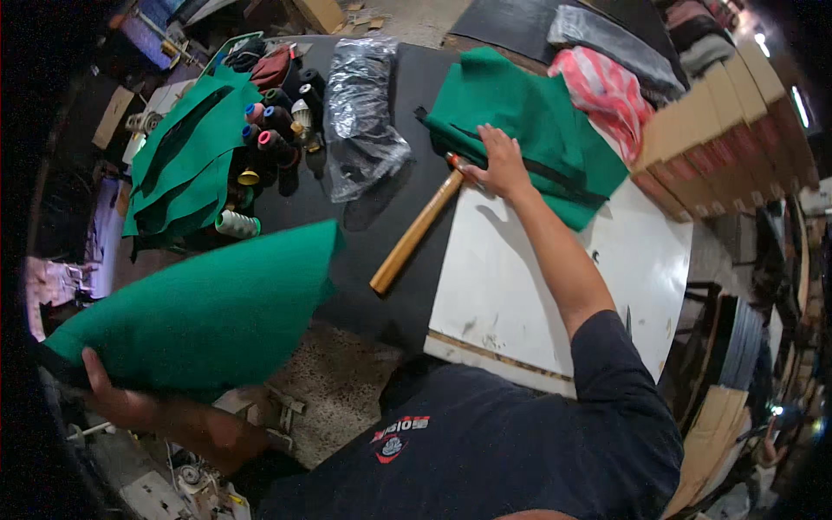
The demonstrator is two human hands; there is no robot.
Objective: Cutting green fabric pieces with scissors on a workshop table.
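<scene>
At the lower left, my left hand (121, 403) grips a large green fabric piece (208, 308) by its near left edge; the piece hangs bent in the air, and some of those fingers are hidden. My right hand (501, 163) lies with fingers stretched on a folded stack of green fabric (529, 113) with black strips along it. Beside its thumb is the head of a hammer, whose wooden handle (416, 232) slants across the black tabletop. Under the stack's near side lies a white board (511, 277).
Thread spools (276, 143) crowd the table's left part, beside more green cut pieces (186, 160). A plastic-wrapped bundle (360, 113) lies at the middle. Behind the stack are a red-and-white cloth (602, 91) and a row of cardboard boxes (724, 139). A sewing machine (186, 481) shows lower left.
</scene>
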